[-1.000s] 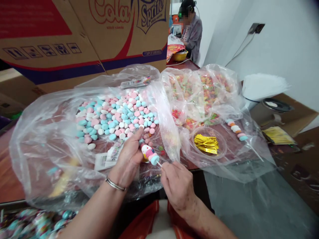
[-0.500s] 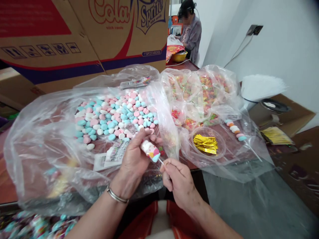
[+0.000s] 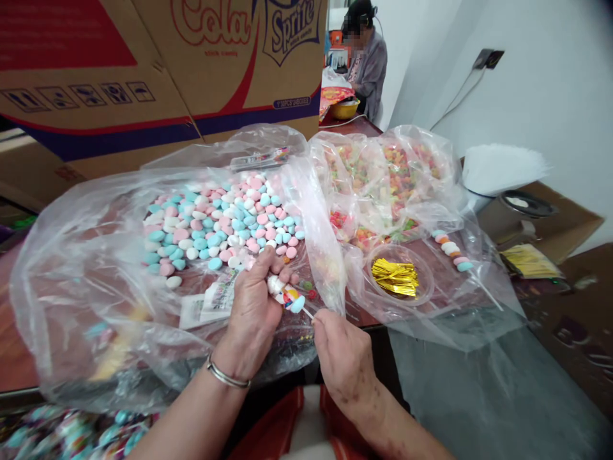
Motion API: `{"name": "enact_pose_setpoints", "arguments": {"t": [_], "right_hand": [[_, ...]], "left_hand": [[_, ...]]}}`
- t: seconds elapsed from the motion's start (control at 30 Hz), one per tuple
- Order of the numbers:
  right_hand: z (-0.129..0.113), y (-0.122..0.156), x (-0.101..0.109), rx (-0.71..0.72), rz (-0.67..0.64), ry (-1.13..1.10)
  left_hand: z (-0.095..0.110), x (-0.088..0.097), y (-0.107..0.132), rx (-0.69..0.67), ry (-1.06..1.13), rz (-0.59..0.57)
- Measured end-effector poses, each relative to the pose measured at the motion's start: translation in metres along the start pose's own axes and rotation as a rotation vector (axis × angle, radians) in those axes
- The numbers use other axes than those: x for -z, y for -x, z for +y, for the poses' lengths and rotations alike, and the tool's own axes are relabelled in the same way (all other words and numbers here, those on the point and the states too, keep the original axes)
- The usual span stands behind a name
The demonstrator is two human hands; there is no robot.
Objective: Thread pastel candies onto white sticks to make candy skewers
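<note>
Clearly, in the head view, the candy skewer is held between both hands, low in the middle of the picture, just above the near edge of the plastic sheet. The left hand closes its fingers and thumb around the candy end, pinching the white, pink and blue pieces. The right hand has its fingertips pressed together on the bare end of the thin white stick.

The long axis of the skewer runs from upper left to lower right. The candy end points away toward the loose candies, and the bare stick points toward the person.

I judge the skewer to be very light. The stick looks thin and could bend or snap, and the soft-looking candies could slide or be squashed. A gentle pinch on the stick close under the candies seems the safest hold.

Further right, well apart, a finished skewer lies near a bowl of gold ties.
</note>
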State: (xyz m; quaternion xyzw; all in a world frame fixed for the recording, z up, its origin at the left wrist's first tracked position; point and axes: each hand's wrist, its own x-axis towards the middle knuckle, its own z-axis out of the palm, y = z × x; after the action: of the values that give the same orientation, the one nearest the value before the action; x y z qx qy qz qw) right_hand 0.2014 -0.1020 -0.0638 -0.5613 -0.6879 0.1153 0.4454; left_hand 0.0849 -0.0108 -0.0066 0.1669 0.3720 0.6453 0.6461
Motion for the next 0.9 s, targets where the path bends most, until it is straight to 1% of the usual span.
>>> {"name": "enact_pose_setpoints", "arguments": {"t": [0.03,0.07,0.17,0.2,0.23,0.27,0.33,0.43,0.47,0.5,0.57,0.63,0.73,0.8,0.9], "right_hand": [[-0.001,-0.001,-0.001,-0.091,-0.047,-0.100],[-0.003,-0.003,-0.002,-0.206,-0.109,-0.245],[-0.008,-0.011,-0.002,-0.637,-0.288,-0.810],[-0.010,-0.013,-0.001,-0.764,-0.323,-0.972],[-0.011,-0.016,0.000,-0.859,-0.341,-1.093],[-0.012,-0.018,0.001,-0.917,-0.346,-1.170],[-0.011,-0.021,0.004,-0.942,-0.359,-1.243],[-0.008,-0.021,0.008,-0.923,-0.419,-1.261],[-0.007,-0.021,0.009,-0.890,-0.443,-1.232],[-0.006,-0.019,0.010,-0.828,-0.459,-1.173],[-0.005,-0.016,0.012,-0.637,-0.463,-0.961],[-0.005,-0.013,0.013,-0.422,-0.403,-0.685],[-0.006,-0.008,0.014,-0.164,-0.234,-0.351],[-0.006,-0.006,0.013,-0.043,-0.158,-0.221],[-0.006,-0.006,0.009,0.100,-0.065,-0.038]], "left_hand": [[-0.003,-0.001,0.002,0.003,-0.004,0.008],[-0.006,-0.002,0.004,0.012,-0.010,0.010],[-0.012,-0.005,0.009,0.014,-0.024,-0.006],[-0.011,-0.004,0.010,0.013,-0.020,-0.027],[-0.009,-0.004,0.009,0.014,-0.007,-0.056],[-0.006,-0.003,0.008,0.023,0.011,-0.091],[0.002,0.000,0.005,0.052,0.041,-0.176],[0.010,0.003,-0.001,0.055,0.031,-0.294],[0.011,0.004,-0.002,0.051,0.021,-0.324],[0.010,0.004,-0.003,0.047,0.021,-0.344],[0.008,0.004,-0.004,0.053,0.045,-0.355],[0.005,0.004,-0.004,0.062,0.089,-0.342],[0.005,0.003,-0.004,0.070,0.127,-0.326],[0.005,0.002,-0.004,0.062,0.141,-0.314],[0.003,-0.001,-0.002,0.037,0.128,-0.276]]}}
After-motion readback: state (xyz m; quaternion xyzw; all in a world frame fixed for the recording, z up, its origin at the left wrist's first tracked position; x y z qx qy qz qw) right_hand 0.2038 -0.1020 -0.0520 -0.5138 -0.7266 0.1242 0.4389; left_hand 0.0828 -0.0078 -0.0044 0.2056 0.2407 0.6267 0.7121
